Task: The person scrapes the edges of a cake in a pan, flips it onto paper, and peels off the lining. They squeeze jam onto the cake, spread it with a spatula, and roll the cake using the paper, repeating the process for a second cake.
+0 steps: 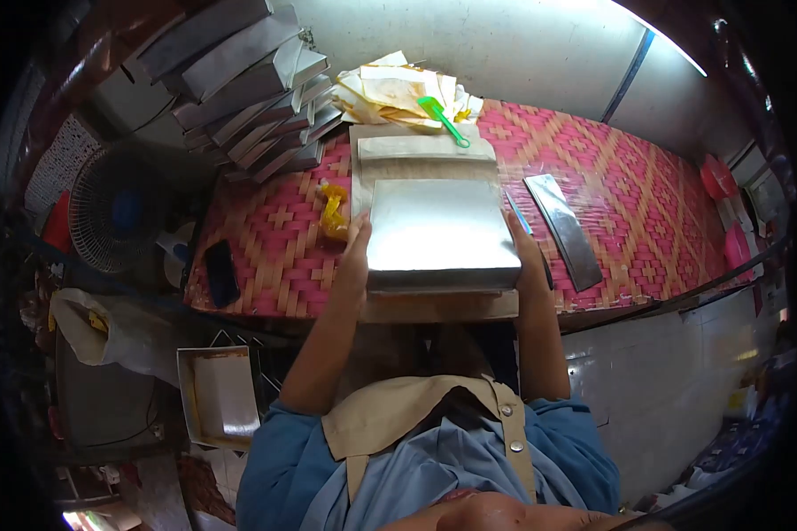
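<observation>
A rectangular metal baking tin [443, 226] is in front of me, its smooth flat base facing up. My left hand [358, 252] grips its left side, and my right hand [527, 252] grips the right side. Brown paper [429, 148] lies beneath and behind the tin. Left of the tin is a twisted plastic bag with yellow contents [333, 212]. Close to my right hand lies a knife [518, 212], partly hidden by that hand. A flat metal strip [564, 232] rests further right.
Several metal tins [248, 97] are stacked at the back left. A green spatula [443, 120] lies by stained paper sheets [398, 88]. A phone [222, 273] sits near the left edge of the pink patterned table [638, 212]. A fan [115, 208] and an open tin [221, 396] are at the left.
</observation>
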